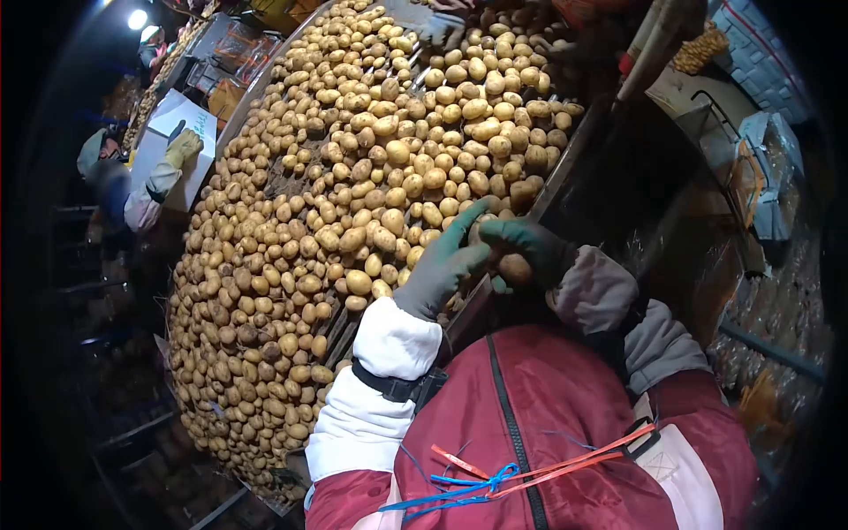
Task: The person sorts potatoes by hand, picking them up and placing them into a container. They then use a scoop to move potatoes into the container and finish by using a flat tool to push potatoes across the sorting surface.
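Observation:
A thick layer of potatoes (353, 238) covers the sloping sorting surface in front of me. My left hand (442, 269), in a grey glove with green fingertips, reaches over the near edge of the heap. Its index finger and thumb are spread apart, close to the potatoes there. Just to the right is my right hand (534, 252), in a dark glove with green fingers. Those fingers curl around a brown potato (515, 269), darker than most of the heap, low beside the edge rail (473, 309).
Another person's gloved hand (439, 31) is over the potatoes at the top. At the left, a co-worker's yellow glove (184, 147) rests by a white box (181, 124). A dark metal wall (609, 168) borders the heap on the right, with a plastic-wrapped stack (768, 172) beyond.

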A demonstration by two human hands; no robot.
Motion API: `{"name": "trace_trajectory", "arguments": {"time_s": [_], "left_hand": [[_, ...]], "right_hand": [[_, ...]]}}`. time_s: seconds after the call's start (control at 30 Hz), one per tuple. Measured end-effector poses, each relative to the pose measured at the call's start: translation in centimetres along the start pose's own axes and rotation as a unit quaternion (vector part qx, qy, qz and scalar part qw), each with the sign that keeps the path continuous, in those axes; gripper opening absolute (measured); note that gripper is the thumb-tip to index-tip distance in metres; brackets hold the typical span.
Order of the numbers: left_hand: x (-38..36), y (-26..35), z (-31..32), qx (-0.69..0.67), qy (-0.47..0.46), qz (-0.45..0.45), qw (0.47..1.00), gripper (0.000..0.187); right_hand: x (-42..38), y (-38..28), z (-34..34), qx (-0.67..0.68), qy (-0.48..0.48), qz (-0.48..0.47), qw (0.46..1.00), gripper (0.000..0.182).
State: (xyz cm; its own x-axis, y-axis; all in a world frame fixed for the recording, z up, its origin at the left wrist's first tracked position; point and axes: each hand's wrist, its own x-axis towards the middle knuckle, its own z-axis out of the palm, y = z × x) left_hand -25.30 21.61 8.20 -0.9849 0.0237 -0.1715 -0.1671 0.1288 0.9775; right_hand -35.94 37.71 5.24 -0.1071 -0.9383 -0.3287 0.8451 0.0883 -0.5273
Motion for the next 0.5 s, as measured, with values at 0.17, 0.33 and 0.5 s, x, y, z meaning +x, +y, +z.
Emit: {"name": "trace_trajectory", "arguments": {"time_s": [0.17, 0.33, 0.5], "left_hand": [[-2.8, -1.7, 2.0, -0.220, 0.007, -0.054, 0.974, 0.077], [-4.5, 0.0, 4.5, -0.219, 0.037, -0.081, 0.972, 0.076], [-4.8, -1.6, 5.7, -0.027, 0.044, -0.001, 0.999, 0.071]], "right_hand": [[-1.8, 2.6, 1.9, 0.142, -0.171, -0.013, 0.975, 0.046], [-6.1, 5.6, 4.6, 0.110, -0.027, -0.099, 0.989, 0.037], [-9.2, 5.8, 5.7, 0.150, -0.035, -0.083, 0.985, 0.025]]}}
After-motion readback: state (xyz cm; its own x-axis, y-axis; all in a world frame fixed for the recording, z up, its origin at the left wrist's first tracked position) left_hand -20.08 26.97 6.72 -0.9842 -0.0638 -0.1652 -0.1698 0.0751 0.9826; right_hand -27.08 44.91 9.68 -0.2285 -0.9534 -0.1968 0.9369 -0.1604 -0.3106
